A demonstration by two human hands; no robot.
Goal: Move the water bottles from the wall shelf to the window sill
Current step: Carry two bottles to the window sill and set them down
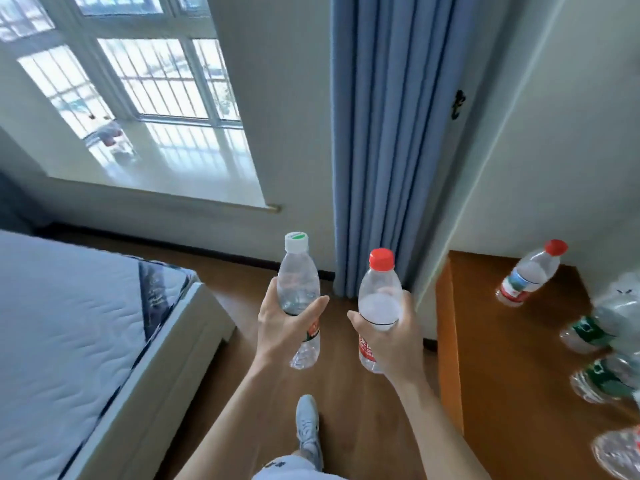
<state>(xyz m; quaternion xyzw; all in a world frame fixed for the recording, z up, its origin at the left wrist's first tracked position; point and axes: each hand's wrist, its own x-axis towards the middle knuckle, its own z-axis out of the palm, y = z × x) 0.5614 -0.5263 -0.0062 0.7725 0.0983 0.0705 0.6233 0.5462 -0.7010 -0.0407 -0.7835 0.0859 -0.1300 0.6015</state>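
Note:
My left hand [282, 322] grips a clear bottle with a white cap [298, 271], held upright over the floor. Beside it, my right hand [394, 336] grips a clear bottle with a red cap [380, 289], also upright. The orange wooden wall shelf [512, 358] at the right carries a red-capped bottle [530, 273] and several more bottles [602, 355] along the wall, partly cut off by the frame edge. The white window sill [194, 181] lies ahead at upper left, well beyond both hands.
A small blurred object [110, 135] sits on the sill's left part. A bed with a white mattress [76, 327] fills the lower left. A blue curtain [391, 140] hangs between window and shelf. Wooden floor [242, 296] runs between bed and shelf; my shoe [307, 427] is on it.

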